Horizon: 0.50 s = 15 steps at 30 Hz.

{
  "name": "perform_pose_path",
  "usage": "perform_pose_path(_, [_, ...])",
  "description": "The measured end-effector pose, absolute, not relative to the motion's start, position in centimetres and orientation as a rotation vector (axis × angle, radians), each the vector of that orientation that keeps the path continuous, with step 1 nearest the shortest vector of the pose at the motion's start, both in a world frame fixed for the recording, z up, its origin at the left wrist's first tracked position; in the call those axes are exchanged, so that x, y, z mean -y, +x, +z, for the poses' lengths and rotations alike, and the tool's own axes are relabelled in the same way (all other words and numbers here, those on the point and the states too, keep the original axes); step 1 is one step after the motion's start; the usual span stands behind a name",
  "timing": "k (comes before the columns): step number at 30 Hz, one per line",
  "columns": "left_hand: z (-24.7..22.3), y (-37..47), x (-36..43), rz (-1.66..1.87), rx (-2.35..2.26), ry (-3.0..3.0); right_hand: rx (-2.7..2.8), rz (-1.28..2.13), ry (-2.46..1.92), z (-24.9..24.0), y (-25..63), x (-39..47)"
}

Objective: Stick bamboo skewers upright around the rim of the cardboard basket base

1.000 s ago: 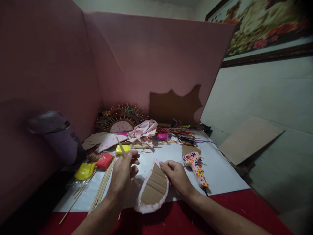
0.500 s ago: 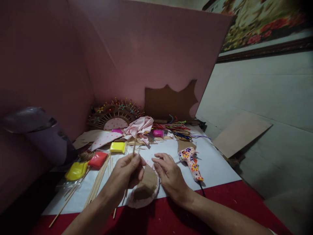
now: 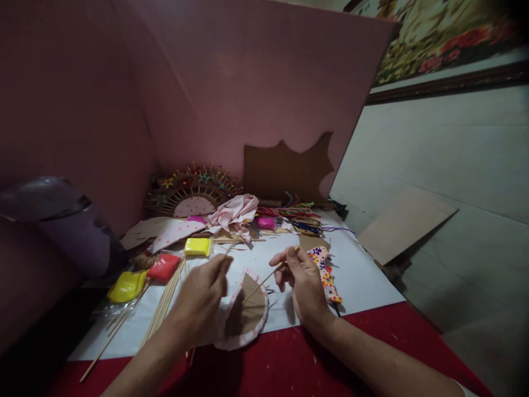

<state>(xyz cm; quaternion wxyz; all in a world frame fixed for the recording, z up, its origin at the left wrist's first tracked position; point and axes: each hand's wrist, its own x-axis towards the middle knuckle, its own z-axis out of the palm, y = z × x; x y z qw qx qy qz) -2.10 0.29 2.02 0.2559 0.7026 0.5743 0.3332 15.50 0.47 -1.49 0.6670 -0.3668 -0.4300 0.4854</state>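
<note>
On the table just below my hands lies a rounded cardboard piece [image 3: 248, 317], its edge wrapped in pale pink fabric. A thin bamboo stick [image 3: 261, 285] slants over the cardboard, its upper end pinched by my right hand [image 3: 303, 284]. To the left of the cardboard, my left hand [image 3: 202, 295] is raised with its fingers closed and a little blurred. What those fingers hold, if anything, I cannot make out. Partly behind my right hand rests a flower-patterned hot glue gun [image 3: 328, 281].
Yellow [image 3: 127, 286] and red clay packets [image 3: 164, 267] lie left, beside loose bamboo sticks [image 3: 163, 303]. Behind are crumpled pink fabric [image 3: 235, 212], a decorated half-round fan shape [image 3: 194, 190] and colored pipe cleaners [image 3: 289, 210]. A cut cardboard sheet [image 3: 285, 171] leans on the pink panel.
The stick has passed from my left hand to my right, and now points down-left over the cardboard. My left hand has drawn slightly left; my right hand has moved right, partly covering the glue gun.
</note>
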Motion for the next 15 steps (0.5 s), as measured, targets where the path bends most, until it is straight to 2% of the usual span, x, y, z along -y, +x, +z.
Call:
perform_pose_path(2, [2.0,-3.6,-1.2,0.704,-2.003,2.149,0.938,1.078,-0.852,-1.7,15.6,-0.9])
perform_pose_path(5, [1.7,-4.7,-2.1,0.647,-2.091,2.201,0.953,1.100,-0.871,-2.0,15.6,-1.2])
perform_pose_path(8, [1.1,-4.0,-2.4,0.762,-1.993,2.259,0.958,1.128,-0.871,-2.2,15.6,-1.4])
perform_pose_path(9, [0.8,-3.4,-2.4,0.866,-1.837,2.231,0.947,1.138,-0.871,-2.3,15.6,-1.4])
perform_pose_path(15, [-2.0,-0.3,-2.8,0.855,-1.566,2.030,0.892,1.373,-0.966,-3.2,15.5,-1.2])
